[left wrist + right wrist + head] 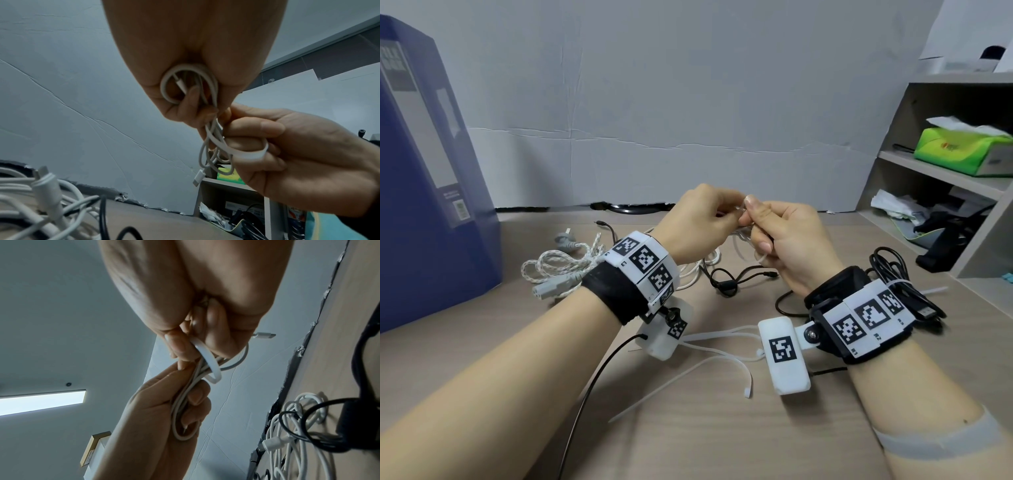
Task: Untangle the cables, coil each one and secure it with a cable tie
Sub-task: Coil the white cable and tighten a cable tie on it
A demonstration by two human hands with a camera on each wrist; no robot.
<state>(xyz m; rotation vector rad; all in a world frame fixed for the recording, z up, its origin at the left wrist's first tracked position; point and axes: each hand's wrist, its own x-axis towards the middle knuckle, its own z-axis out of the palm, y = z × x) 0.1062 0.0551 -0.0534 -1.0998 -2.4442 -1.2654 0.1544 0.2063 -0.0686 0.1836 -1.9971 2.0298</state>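
Both hands are raised above the desk and meet at its middle. My left hand (717, 214) grips a small coil of thin white cable (189, 84), whose loops hang below the fingers with a white plug (198, 177) dangling. My right hand (758, 229) pinches a flat white cable tie (252, 155) that loops round the coil's strands (209, 360). In the right wrist view the left hand's fingers (197, 397) curl round the coil (180, 418). The tie's ends are hidden inside the right hand.
On the desk lie several loose white cable ties (715, 359), a braided white power cord (558, 267), a thin black cable (726, 281), more white cable (287, 443) and a tied black coil (900, 274). A blue box (424, 171) stands left, shelves (935, 171) right.
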